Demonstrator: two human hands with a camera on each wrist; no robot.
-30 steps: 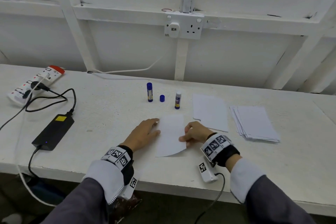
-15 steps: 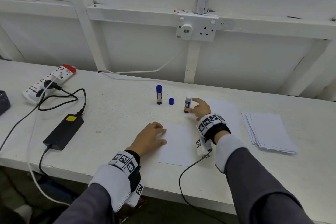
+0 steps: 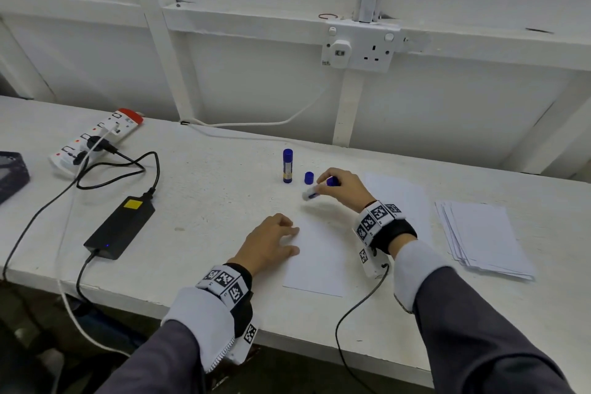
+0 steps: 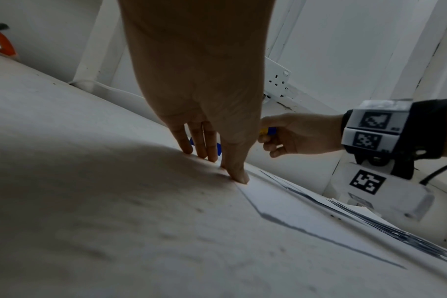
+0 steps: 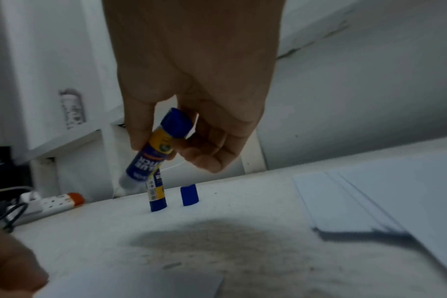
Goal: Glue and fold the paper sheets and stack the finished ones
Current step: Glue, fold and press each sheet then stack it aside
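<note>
Lifted off the bench since half a second ago, the uncapped glue stick tilts in the right hand's pinching grip; left hand flat, pressing the paper sheet.

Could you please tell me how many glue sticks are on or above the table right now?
2. A capped glue stick stands upright at the back of the table; an uncapped glue stick is held tilted in the right hand, its loose cap standing between them.

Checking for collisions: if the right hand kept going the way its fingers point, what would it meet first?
Probably the loose blue cap, then the capped glue stick beyond; the right hand points left, though depth is unclear.
</note>
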